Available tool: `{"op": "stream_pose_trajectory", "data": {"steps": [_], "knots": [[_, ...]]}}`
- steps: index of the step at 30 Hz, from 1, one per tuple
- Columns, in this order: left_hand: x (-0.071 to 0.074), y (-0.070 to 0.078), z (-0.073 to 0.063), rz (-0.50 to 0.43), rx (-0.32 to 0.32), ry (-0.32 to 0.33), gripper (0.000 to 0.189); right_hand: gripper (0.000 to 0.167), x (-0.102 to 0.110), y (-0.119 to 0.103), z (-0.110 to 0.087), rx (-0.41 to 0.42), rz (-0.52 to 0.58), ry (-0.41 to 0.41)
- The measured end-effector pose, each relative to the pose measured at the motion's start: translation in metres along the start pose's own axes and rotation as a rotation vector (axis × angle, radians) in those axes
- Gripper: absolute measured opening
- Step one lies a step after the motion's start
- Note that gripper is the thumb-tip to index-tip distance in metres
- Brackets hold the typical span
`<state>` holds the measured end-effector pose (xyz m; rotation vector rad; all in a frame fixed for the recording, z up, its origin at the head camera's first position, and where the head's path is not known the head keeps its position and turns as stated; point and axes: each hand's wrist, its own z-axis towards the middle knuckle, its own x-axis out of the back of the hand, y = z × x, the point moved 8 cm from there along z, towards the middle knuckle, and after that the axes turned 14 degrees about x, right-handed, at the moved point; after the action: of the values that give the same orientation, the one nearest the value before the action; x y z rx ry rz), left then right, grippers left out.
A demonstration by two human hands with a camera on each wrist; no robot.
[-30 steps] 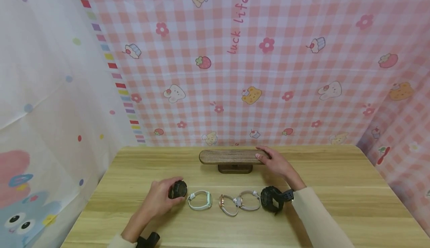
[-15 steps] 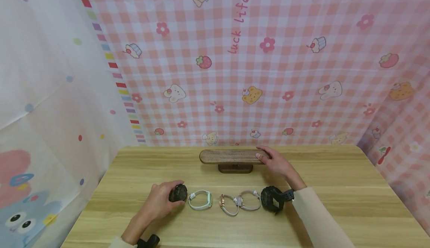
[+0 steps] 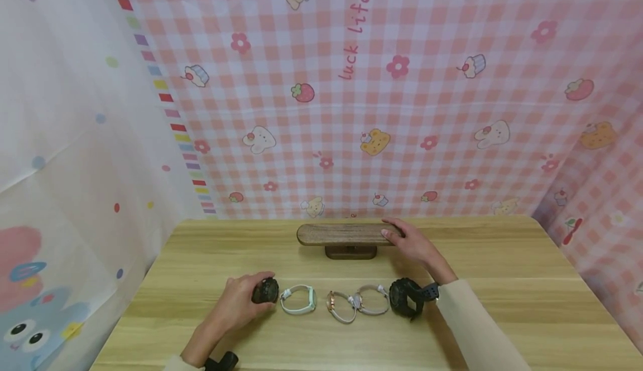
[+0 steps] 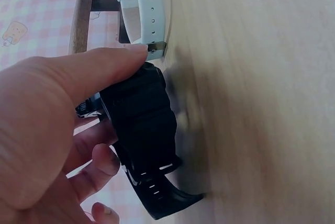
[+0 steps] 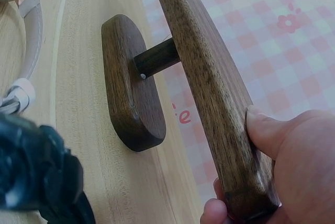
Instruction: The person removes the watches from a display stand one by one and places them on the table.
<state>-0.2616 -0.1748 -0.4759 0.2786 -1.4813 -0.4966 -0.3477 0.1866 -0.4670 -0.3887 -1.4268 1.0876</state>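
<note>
My left hand (image 3: pixel 238 302) pinches a black wristwatch (image 3: pixel 265 291) between thumb and fingers at the left end of a row of watches. In the left wrist view its black strap (image 4: pixel 144 124) hangs close to the tabletop; whether it touches is hard to tell. Beside it lies a mint-green watch (image 3: pixel 298 299) with its band closed in a loop. My right hand (image 3: pixel 414 244) grips the right end of a dark wooden T-shaped stand (image 3: pixel 346 235), thumb on one side of the bar and fingers round the other. The stand's oval base (image 5: pixel 131 82) sits on the table.
Two watches with pale bands and rose-gold cases, one (image 3: pixel 342 307) touching the other (image 3: pixel 373 299), lie mid-row. A bulky black watch (image 3: pixel 406 298) stands at the right, near my right forearm. Checked pink cloth (image 3: pixel 351 109) hangs behind the wooden table (image 3: pixel 502 304).
My left hand has shifted slightly toward the front with the black wristwatch, which has tilted a little. My right hand keeps its grip on the stand, and the other watches stay put.
</note>
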Motion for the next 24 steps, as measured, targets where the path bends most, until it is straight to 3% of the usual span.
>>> {"op": "stream_pose_trajectory", "data": {"steps": [6,13,24], "knots": [[-0.0004,0.0016,0.0,0.008,-0.03,-0.002,0.061,0.051,0.0011,0.0,0.0008,-0.001,-0.004,0.001],[-0.0039,-0.0029,0.0009,-0.018,0.024,-0.03,0.062,0.051,0.0,0.0017,0.0021,-0.011,0.009,-0.004],[-0.0016,-0.004,0.0009,-0.008,0.028,-0.044,0.061,0.051,-0.0021,0.0023,0.0005,-0.016,0.013,-0.004]]}}
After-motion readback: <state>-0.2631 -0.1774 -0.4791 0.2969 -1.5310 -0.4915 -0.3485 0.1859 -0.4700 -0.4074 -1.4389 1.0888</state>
